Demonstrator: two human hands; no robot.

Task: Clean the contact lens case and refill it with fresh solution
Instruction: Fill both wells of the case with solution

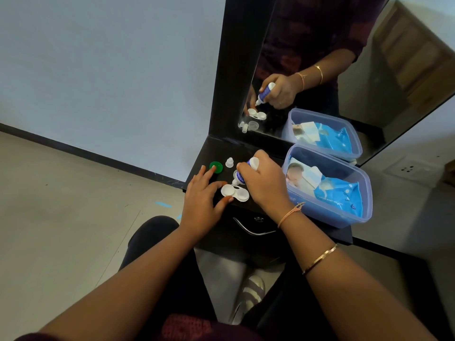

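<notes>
White lens case [235, 192] lying open on the black shelf [204, 153], both round wells uncovered. Directly above the case — right hand [264, 183] wrapped tight round a small blue-and-white bottle [242, 173], nozzle tipped down just over the case's far edge; touching or not, impossible to tell. At the case's left side, left hand [202, 200] with thumb and forefinger pinching the left well, other fingers stretched out straight. Beyond the case and near it, a green cap [216, 166] lying flat, with a small white cap [229, 162] standing upright closer to the bottle. Right of the case — a clear plastic box [368, 183] holding a blue pack [337, 195]. Behind the case, an upright mirror [369, 70].
</notes>
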